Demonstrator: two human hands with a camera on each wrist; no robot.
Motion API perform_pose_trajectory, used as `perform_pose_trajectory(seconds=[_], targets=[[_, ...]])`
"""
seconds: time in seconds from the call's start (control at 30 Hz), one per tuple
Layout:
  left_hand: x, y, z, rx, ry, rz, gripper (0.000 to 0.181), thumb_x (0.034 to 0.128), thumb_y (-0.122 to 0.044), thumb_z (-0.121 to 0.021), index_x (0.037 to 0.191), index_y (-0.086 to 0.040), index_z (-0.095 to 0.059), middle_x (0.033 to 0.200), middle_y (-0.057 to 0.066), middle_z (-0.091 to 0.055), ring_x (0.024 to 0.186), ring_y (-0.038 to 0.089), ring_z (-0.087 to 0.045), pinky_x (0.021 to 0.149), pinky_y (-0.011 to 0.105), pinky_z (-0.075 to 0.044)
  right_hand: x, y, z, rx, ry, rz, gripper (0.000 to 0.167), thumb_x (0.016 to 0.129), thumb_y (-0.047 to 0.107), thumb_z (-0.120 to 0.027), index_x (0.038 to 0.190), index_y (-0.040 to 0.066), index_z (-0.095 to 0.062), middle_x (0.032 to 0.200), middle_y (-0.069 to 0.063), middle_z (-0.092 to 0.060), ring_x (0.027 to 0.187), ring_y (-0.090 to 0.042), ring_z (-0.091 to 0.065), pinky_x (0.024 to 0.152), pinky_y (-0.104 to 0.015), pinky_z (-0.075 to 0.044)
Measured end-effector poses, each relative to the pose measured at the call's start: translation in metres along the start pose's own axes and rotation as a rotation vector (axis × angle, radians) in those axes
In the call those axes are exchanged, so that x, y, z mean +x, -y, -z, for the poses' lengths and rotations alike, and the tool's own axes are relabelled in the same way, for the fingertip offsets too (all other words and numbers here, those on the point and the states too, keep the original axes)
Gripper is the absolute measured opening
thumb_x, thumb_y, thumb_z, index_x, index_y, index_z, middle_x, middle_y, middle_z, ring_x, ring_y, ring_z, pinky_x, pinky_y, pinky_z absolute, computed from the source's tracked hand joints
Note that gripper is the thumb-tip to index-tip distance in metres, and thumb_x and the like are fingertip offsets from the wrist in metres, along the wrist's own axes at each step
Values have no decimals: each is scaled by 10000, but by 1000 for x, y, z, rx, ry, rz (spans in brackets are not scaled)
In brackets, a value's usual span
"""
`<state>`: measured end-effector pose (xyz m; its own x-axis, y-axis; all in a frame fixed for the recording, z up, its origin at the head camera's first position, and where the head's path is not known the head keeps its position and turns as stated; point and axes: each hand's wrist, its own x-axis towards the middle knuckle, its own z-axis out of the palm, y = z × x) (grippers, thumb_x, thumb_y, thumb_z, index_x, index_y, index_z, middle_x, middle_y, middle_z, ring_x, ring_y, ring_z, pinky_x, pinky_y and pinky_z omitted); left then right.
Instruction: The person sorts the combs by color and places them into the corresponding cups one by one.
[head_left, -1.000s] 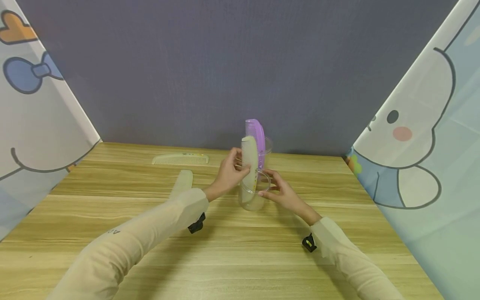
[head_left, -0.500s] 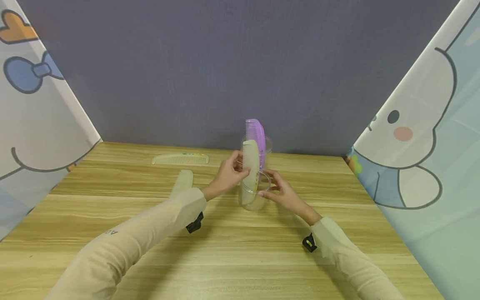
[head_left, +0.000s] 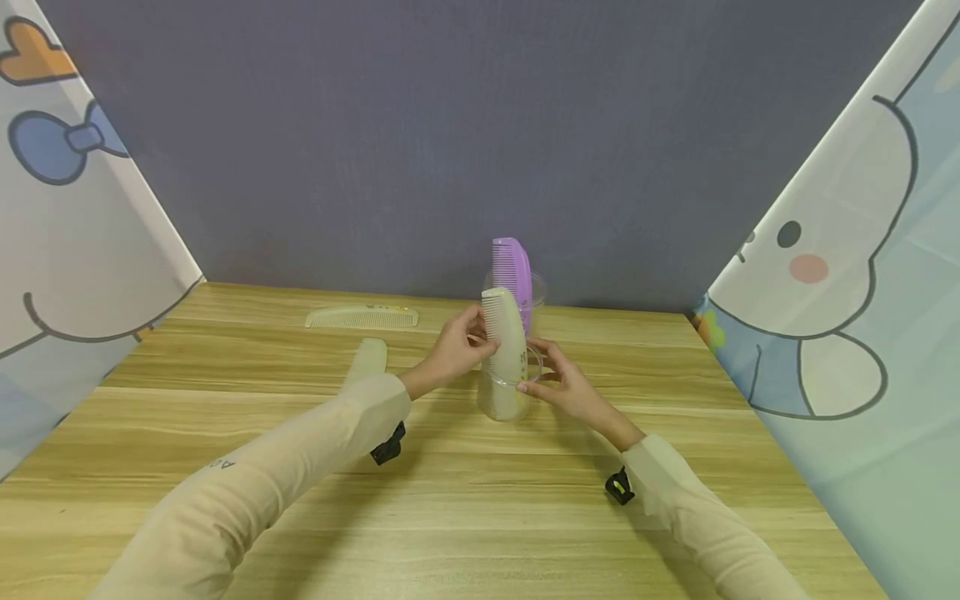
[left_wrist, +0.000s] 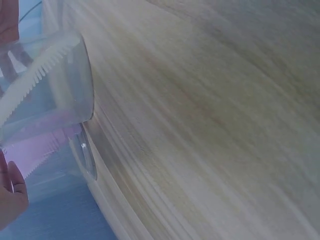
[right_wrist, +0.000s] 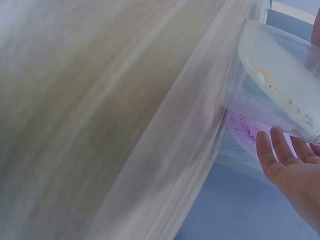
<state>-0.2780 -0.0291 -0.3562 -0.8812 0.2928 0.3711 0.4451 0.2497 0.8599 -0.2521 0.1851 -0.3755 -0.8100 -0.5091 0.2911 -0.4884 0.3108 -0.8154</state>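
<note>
My left hand pinches a pale cream comb between thumb and fingers. The comb stands upright, slightly tilted, its lower part inside a clear plastic cup. Around that cup's rim, my right hand holds on, thumb on the near side and fingers on the far side. In the right wrist view the comb's lower end, with small printed decorations, is down near the cup's bottom. Just behind stands a second clear cup with a purple comb upright in it.
Two more pale combs lie on the wooden table: one flat at the back left, another nearer, partly hidden by the left sleeve. A dark panel rises behind the table, with cartoon-printed sheets at both sides.
The pale comb has gone lower into the near cup and turned a little, its top now leaning left. My left hand has come down slightly with it; my right hand stays on the cup.
</note>
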Motion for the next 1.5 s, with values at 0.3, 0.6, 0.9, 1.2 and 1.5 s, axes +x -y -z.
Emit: perform_pose_trajectory(seconds=[0.3, 0.6, 0.9, 1.2, 1.5], targets=[[0, 0, 0, 20, 12, 28, 313, 806, -8, -633, 1084, -3, -488, 989, 175, -644, 884, 259, -597, 769, 323, -527, 0, 0, 0, -16, -4, 7, 659, 812, 60, -666, 1369, 34, -315, 1382, -202, -391, 1212, -386, -437, 931, -528, -431], [-2, -1, 6, 8, 29, 40, 364, 808, -17, -639, 1134, -4, -478, 1034, 186, -610, 929, 291, -583, 790, 348, -521, -1, 0, 0, -12, -3, 2, 662, 812, 59, -665, 1372, 39, -311, 1396, -195, -376, 1217, -391, -433, 935, -537, -425], [-13, -4, 24, 2, 59, 38, 412, 819, -30, -640, 1193, 11, -473, 1083, 196, -603, 964, 330, -571, 792, 383, -506, -2, 0, 0, -11, -7, -10, 658, 813, 58, -665, 1369, 41, -314, 1395, -195, -376, 1220, -397, -428, 932, -544, -424], [-27, 25, 43, 81, 112, 52, 438, 823, -79, -659, 1209, -51, -455, 1125, 179, -563, 1009, 351, -532, 791, 398, -445, -2, 1, 1, -18, 1, -4, 657, 816, 66, -663, 1371, 42, -313, 1390, -200, -381, 1219, -394, -433, 932, -539, -424], [-43, 40, 70, 205, 148, 139, 487, 837, -119, -649, 1251, -42, -404, 1178, 177, -507, 1079, 365, -499, 902, 454, -453, -1, 0, 0, -16, -3, -7, 661, 811, 60, -666, 1369, 34, -313, 1392, -202, -377, 1218, -399, -433, 936, -534, -428]])
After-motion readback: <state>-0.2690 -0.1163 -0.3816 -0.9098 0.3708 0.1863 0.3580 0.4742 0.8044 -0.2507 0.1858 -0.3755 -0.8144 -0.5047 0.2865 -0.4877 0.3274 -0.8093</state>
